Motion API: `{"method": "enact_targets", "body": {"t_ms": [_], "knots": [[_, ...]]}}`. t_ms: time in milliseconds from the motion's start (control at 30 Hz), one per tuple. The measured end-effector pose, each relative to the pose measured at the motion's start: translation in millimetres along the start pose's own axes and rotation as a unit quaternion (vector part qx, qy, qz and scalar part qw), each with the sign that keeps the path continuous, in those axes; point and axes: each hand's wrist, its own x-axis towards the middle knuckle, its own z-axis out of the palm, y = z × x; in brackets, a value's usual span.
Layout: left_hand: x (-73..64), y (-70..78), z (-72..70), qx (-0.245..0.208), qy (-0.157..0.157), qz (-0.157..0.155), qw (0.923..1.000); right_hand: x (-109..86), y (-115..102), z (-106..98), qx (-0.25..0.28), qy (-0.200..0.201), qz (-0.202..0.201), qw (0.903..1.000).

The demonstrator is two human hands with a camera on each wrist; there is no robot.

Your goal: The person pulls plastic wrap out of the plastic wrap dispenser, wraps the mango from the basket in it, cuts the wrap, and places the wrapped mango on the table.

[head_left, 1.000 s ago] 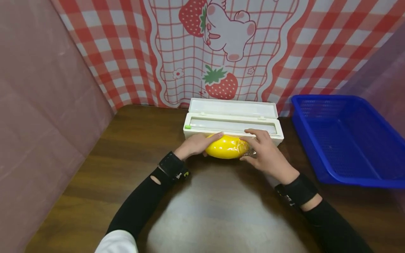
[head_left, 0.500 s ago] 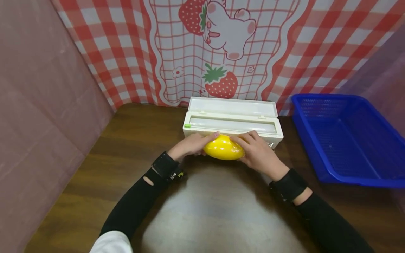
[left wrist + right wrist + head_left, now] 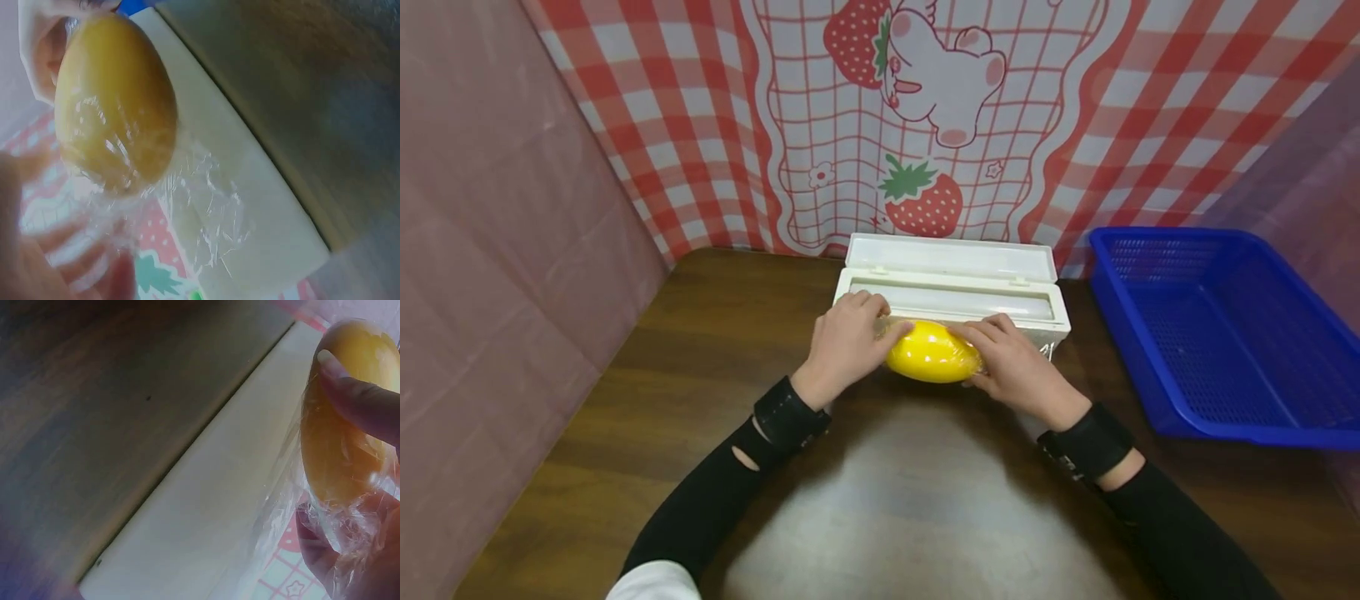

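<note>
A glossy yellow mango, wrapped in clear cling film, is held in front of a white cling film box. My right hand grips its right end, the thumb lying along the skin and the fingers curled behind, with crumpled film at the palm. At the other end is my left hand, its thumb near the mango and its fingers spread apart beside the loose film. That film hangs from the mango's left end across the box front.
The cling film box stands at the table's back with its lid raised and a roll inside. To the right sits a blue plastic basket. A red checked cloth hangs behind the wooden table.
My right hand has moved left to grip the mango's right end. My left hand has left its hold underneath, and its fingers have come up above the left end.
</note>
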Motion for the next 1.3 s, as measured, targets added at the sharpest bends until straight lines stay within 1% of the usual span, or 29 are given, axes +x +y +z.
{"method": "enact_targets", "body": {"t_ms": [33, 133, 200, 233, 300, 367, 467, 600, 767, 867, 1100, 1300], "knots": [[-0.1, 2.4, 0.1, 0.007, -0.002, 0.027, 0.9996, -0.1, -0.1, 0.1, 0.001, 0.001, 0.001, 1.0], [-1.7, 8.1, 4.3, 0.009, -0.036, 0.105, 0.9938, -0.7, -0.3, 0.3, 0.01, 0.001, 0.011, 0.9999], [-3.1, 10.0, 8.4, 0.013, -0.061, 0.132, 0.9893, -1.4, -0.6, 1.0, 0.015, 0.004, 0.016, 0.9997], [-3.9, 10.5, 10.2, 0.015, -0.07, 0.136, 0.9882, -1.9, -0.8, 1.6, 0.019, 0.007, 0.019, 0.9996], [-5.0, 10.3, 13.0, 0.018, -0.076, 0.133, 0.988, -2.5, -1.3, 2.9, 0.025, 0.014, 0.022, 0.9994], [-4.9, 9.2, 14.8, 0.015, -0.075, 0.131, 0.9884, -3.3, -1.7, 3.7, 0.026, 0.025, 0.025, 0.999], [-3.8, 6.5, 15.6, 0.006, -0.068, 0.135, 0.9886, -4.2, -1.8, 3.9, 0.027, 0.04, 0.034, 0.9982], [-2.0, 2.5, 16.6, -0.013, -0.057, 0.133, 0.9894, -4.3, -1.8, 1.6, 0.02, 0.048, 0.048, 0.9975], [-2.9, 0.0, 20.7, -0.045, -0.05, 0.107, 0.992, -4.3, -2.5, -0.8, 0.005, 0.053, 0.058, 0.9969], [-4.0, 0.7, 22.6, -0.053, -0.047, 0.099, 0.9926, -4.8, -1.9, -1.2, -0.005, 0.051, 0.062, 0.9968], [-4.9, 2.2, 23.0, -0.032, -0.028, 0.112, 0.9928, -3.3, -0.3, -2.7, -0.013, 0.041, 0.06, 0.9972], [-6.0, -1.5, 23.9, -0.023, -0.03, 0.12, 0.9921, -2.1, 1.9, 0.4, -0.03, 0.022, 0.061, 0.9974]]}}
